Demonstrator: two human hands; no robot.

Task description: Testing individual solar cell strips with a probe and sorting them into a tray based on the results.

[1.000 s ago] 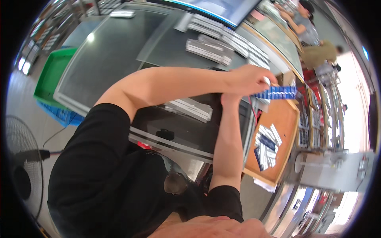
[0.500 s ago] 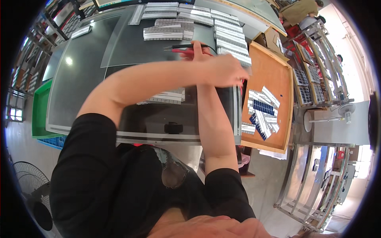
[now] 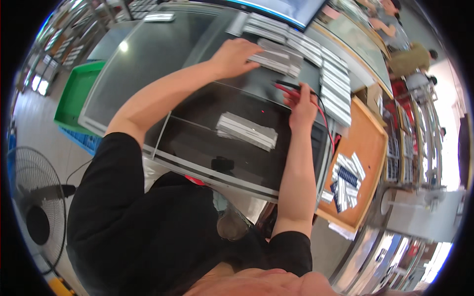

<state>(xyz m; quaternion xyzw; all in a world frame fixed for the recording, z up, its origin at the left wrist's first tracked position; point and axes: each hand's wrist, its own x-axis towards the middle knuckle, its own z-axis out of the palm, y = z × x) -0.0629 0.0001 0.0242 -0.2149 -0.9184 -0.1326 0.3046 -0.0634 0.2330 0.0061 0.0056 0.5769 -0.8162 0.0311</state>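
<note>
My left hand is at the left end of a stack of grey-and-white strips, thumb and fingers apart about that end. Whether it grips a strip is hard to make out. In my right hand are two test probes, one black and one red, their tips pointing left. Their cable runs down past the right side of the glass-topped table. A smaller pile of strips lies on the dark glass in front of me, left of my right forearm. A tiny red light dot shows on the glass beyond it.
Rows of strips line the table's far and right sides, below a monitor. A wooden tray at right holds loose white and dark blue strips. A green bin and a fan stand left. People work at far right.
My left hand has swung from over the right table edge, above my right arm, to the far stack of strips. My right hand still holds the probes. The view has turned.
</note>
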